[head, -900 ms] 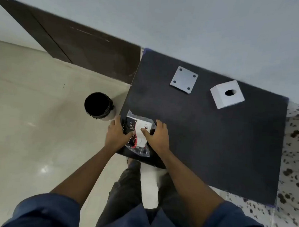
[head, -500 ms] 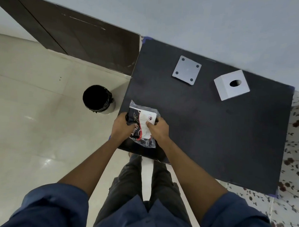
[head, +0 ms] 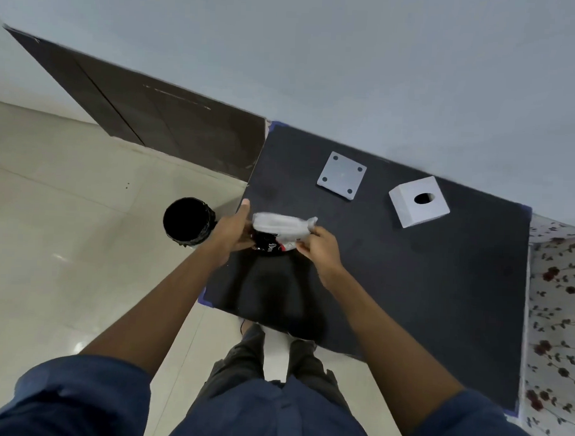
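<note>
Together, our 2 hands hold the clear plastic packet (head: 280,232) above the black table (head: 425,273): left hand (head: 231,227) grips its side, right hand (head: 319,247) pinches its edge.

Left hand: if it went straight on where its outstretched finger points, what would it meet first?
Probably nothing near: the left hand, gripping the packet, points over the table's far left corner, left of the grey plate. The way looks free to the wall; depth unclear.
</note>
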